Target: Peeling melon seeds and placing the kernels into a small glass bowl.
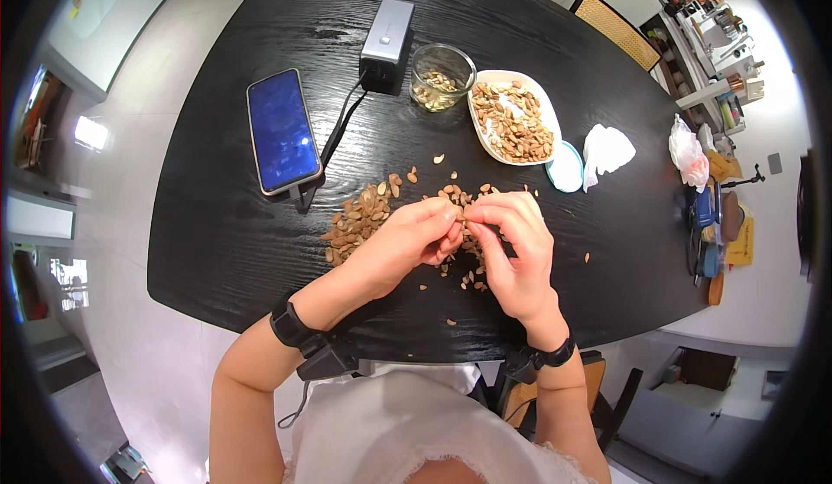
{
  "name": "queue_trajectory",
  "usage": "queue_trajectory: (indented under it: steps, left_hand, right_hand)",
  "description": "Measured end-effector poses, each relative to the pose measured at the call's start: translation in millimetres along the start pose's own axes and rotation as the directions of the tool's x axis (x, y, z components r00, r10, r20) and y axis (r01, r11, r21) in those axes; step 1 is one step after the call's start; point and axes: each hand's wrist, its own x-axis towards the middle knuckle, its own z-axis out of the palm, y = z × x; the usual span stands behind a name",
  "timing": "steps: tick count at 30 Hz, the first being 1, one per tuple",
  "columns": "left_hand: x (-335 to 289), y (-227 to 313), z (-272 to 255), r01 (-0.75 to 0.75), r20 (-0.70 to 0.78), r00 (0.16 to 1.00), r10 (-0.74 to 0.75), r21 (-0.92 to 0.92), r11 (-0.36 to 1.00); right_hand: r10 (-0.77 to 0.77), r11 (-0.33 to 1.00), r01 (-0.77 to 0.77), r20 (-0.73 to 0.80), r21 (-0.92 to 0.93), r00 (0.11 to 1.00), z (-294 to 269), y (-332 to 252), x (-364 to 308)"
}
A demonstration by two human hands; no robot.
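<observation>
One small brown seed [460, 218] sits between the fingertips of both hands, over the near part of a black table [208, 233]. The left hand [411, 237] pinches it between thumb and index finger, its other fingers curled in; the right hand [517, 250] meets it from the other side with thumb and forefinger drawn together. How much of it each hand grips is hard to tell, as the fingers mostly cover it. A heap of brown seeds [354, 224] lies just left of the left hand, and loose pieces [469, 278] are scattered beneath both hands. Beyond them stand a glass jar [473, 75] with some pale kernels and, close beside it, a white dish [503, 76] full of brown pieces. A round lid [566, 168] lies next to the dish, near a crumpled tissue [608, 150].
</observation>
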Motion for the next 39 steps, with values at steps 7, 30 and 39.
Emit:
queue_trajectory:
  steps: [7,30,39]
  left_hand:
    - [0.8,-0.4,9.5,-0.032,-0.041,0.999,0.033,0.021,0.999]
    - [2.6,-14.8,9.6,-0.135,-0.023,0.990,0.141,0.177,0.975]
    - [2.2,-14.9,5.2,-0.029,0.020,0.999,0.028,0.101,0.994]
  right_hand:
    - [0.423,0.621,-0.418,0.164,0.663,0.891,4.2,13.0,-12.5]
    - [0.394,0.526,-0.365,0.160,0.768,0.905,8.0,14.2,-24.4]
    - [0.453,0.517,-0.425,0.184,0.743,0.872,6.7,9.5,-24.0]
